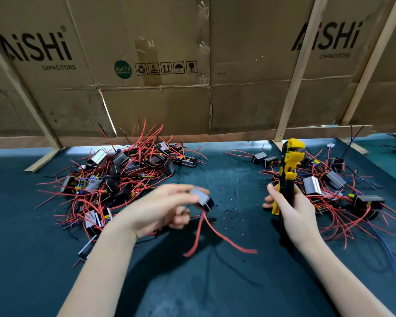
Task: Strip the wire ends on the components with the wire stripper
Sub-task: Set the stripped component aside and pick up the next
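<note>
My left hand (162,207) holds a small black and silver component (202,197) above the dark green mat; both are motion-blurred. Two red wires (217,234) hang down from the component. My right hand (295,211) grips the handles of a yellow and black wire stripper (289,170), held upright with its jaws pointing up and away from me. The stripper and the held component are apart, roughly a hand's width between them.
A large pile of components with red wires (124,177) lies at the left of the green mat (215,282). A second, looser pile (334,188) lies at the right. Small insulation bits (229,210) dot the mat. A cardboard wall (192,65) with wooden struts closes the back.
</note>
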Motion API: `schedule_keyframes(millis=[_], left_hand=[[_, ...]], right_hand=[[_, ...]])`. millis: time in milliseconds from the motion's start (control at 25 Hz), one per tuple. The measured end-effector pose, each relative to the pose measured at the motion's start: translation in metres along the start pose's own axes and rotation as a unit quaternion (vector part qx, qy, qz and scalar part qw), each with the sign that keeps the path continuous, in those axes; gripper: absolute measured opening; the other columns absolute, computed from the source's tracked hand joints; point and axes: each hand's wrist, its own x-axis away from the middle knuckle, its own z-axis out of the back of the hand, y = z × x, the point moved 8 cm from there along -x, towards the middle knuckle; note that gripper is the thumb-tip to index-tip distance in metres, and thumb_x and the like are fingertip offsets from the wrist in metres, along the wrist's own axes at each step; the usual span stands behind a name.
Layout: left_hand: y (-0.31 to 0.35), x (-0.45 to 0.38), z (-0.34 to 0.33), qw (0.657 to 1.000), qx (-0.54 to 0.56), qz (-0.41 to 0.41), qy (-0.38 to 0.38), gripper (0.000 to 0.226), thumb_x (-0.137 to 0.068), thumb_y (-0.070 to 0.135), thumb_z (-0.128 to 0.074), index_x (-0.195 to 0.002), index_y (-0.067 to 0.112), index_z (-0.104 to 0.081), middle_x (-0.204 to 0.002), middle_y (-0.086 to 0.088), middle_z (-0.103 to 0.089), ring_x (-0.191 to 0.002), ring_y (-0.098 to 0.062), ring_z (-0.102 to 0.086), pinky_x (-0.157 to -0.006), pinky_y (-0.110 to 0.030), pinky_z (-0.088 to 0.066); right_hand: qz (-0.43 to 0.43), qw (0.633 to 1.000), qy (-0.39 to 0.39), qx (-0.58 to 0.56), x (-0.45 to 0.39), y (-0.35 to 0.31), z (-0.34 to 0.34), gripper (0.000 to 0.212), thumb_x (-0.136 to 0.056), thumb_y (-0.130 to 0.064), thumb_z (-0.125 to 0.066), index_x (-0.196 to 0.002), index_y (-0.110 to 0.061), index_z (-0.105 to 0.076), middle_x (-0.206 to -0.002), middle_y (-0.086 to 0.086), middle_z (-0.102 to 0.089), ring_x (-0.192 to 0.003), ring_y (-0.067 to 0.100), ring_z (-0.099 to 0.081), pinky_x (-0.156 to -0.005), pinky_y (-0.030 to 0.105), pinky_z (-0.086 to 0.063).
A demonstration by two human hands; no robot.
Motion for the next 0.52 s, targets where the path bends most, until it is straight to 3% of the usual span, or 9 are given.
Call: schedule_keyframes(millis=[120, 200, 360, 520], left_hand=[[-0.023, -0.001, -0.034, 0.989, -0.124, 0.068, -0.050, 0.035, -0.097, 0.004, -0.055, -0.132, 0.002, -0.051, -0.093, -0.011, -0.060, -0.050, -0.014, -0.055, -0.047, -0.023, -0.046], [-0.026, -0.003, -0.034, 0.989, -0.120, 0.072, -0.040, 0.034, -0.099, 0.002, -0.050, -0.133, 0.002, -0.049, -0.118, -0.019, -0.059, -0.058, -0.020, -0.065, -0.054, -0.026, -0.056], [-0.018, -0.008, -0.019, 0.999, -0.007, 0.040, -0.020, 0.031, -0.098, -0.005, -0.035, -0.119, 0.000, -0.058, -0.121, -0.026, -0.063, -0.080, -0.031, -0.073, -0.068, -0.031, -0.060], [-0.015, -0.010, -0.024, 0.984, 0.148, 0.045, -0.091, 0.040, -0.091, 0.014, -0.037, -0.117, -0.004, -0.061, -0.121, -0.031, -0.063, -0.113, -0.039, -0.064, -0.093, -0.037, -0.055]], right_hand=[[-0.002, 1.000, 0.001, -0.001, -0.001, 0.002, 0.001, 0.025, -0.088, -0.035, -0.068, -0.089, -0.011, -0.061, -0.088, 0.015, -0.069, -0.072, 0.020, -0.072, -0.078, 0.035, -0.052], [-0.004, 1.000, 0.001, -0.008, -0.002, 0.002, 0.000, 0.024, -0.088, -0.034, -0.068, -0.088, -0.011, -0.061, -0.089, 0.017, -0.068, -0.073, 0.022, -0.071, -0.074, 0.030, -0.050], [0.001, 1.000, 0.005, -0.003, -0.001, 0.002, 0.000, 0.025, -0.086, -0.038, -0.068, -0.087, -0.014, -0.061, -0.088, 0.016, -0.068, -0.072, 0.020, -0.072, -0.079, 0.037, -0.053], [0.002, 1.000, -0.002, 0.014, -0.001, 0.003, 0.001, 0.025, -0.086, -0.042, -0.068, -0.086, -0.018, -0.061, -0.082, 0.006, -0.070, -0.073, 0.018, -0.072, -0.086, 0.046, -0.052]])
